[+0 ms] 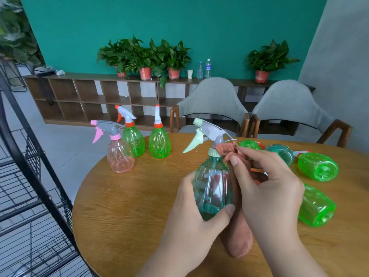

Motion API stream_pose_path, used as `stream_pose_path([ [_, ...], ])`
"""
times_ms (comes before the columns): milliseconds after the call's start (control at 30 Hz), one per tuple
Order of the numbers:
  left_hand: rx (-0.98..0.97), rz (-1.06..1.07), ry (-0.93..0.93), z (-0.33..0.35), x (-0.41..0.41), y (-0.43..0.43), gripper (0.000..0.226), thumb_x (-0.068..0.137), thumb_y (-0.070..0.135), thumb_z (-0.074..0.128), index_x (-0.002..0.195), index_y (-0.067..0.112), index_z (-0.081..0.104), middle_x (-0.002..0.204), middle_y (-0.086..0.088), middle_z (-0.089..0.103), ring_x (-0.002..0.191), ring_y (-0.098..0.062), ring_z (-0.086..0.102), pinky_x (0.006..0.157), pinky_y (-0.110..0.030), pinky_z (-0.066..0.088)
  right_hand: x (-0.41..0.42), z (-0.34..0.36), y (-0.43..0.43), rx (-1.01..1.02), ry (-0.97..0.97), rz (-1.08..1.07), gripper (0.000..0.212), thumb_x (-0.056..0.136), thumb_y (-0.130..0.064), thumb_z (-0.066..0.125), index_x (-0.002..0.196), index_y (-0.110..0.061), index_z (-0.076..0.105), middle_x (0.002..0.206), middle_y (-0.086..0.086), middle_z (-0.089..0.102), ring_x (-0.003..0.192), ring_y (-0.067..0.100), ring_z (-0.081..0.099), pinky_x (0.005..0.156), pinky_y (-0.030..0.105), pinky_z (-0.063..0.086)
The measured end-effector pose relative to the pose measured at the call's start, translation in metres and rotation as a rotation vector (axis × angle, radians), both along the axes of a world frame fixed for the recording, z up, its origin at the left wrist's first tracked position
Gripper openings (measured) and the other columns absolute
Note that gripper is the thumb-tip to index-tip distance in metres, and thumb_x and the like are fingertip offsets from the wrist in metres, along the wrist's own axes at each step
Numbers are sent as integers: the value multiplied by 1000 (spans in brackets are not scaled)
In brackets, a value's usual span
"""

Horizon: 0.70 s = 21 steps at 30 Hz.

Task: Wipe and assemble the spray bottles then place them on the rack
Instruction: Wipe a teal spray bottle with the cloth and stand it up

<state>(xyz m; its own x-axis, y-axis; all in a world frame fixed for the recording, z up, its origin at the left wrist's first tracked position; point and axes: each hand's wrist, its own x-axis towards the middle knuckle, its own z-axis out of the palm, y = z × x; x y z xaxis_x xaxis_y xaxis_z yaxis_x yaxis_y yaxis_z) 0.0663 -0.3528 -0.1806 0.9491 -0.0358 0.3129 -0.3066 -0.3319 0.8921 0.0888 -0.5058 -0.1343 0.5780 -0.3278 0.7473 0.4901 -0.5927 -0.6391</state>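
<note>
You are mid-wipe. Your left hand [191, 212] wraps the lower body of the teal bottle [211, 186], which has its head fitted and stands upright over the near table [129, 206]. Your right hand [267, 188] pinches the cloth [239, 242] against its neck.

Three assembled bottles stand far left: one pink bottle [119, 156] and two green bottles [133, 143] [159, 142]. Four lie at the right: three lying green bottles [317, 168] [316, 206] [248, 144] and one lying teal bottle [281, 152]. I cannot tell whether they have heads.

No bottle shows on the rack [30, 176] at the left, so every placement looks still to do.

Count: eight bottles, one cloth, one rack.
</note>
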Motion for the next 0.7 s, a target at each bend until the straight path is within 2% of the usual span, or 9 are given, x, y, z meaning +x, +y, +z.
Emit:
stream_pose_path([
  [67, 12, -14, 15, 1, -2, 0, 82, 79, 55, 90, 140, 61, 36, 133, 33, 62, 123, 9, 61, 105, -28, 53, 0, 2, 2, -7, -42, -11, 21, 93, -24, 83, 114, -20, 82, 106, -9, 74, 96, 8, 71, 81, 23, 56],
  [200, 45, -56, 36, 0, -5, -3, 89, 74, 67, 88, 143, 61, 31, 134, 32, 63, 123, 6, 63, 104, -30, 54, 0, 2, 5, -10, -108, -46, 21, 92, -20, 84, 113, -16, 83, 104, -4, 72, 96, 5, 69, 81, 14, 50],
  [300, 54, -53, 35, -3, -5, -3, 91, 73, 69, 87, 143, 61, 30, 135, 33, 61, 123, 5, 63, 102, -31, 56, 2, -1, 10, -79, -98, -35, 21, 91, -18, 86, 112, -15, 84, 103, -6, 70, 96, 3, 68, 85, 14, 50],
  [433, 113, -37, 28, -6, -3, 1, 96, 71, 72, 84, 147, 58, 27, 135, 34, 57, 124, 7, 61, 102, -29, 56, 3, -3, 14, -172, -76, -9, 19, 90, -14, 86, 109, -13, 84, 103, -4, 69, 96, 8, 67, 91, 9, 45],
  [567, 150, -41, 12, -5, -4, 5, 91, 76, 68, 85, 146, 58, 29, 135, 34, 57, 125, 8, 58, 106, -30, 53, 6, 3, 2, -99, -126, -69, 17, 95, -16, 82, 111, -11, 83, 103, -1, 69, 97, -1, 64, 85, 9, 45],
  [700, 167, -39, 19, -6, -5, 5, 89, 75, 70, 84, 145, 59, 29, 134, 33, 57, 125, 7, 59, 105, -31, 54, 7, 1, 2, -114, -102, -69, 18, 95, -15, 83, 113, -12, 83, 103, -3, 68, 96, -1, 63, 84, 13, 48],
])
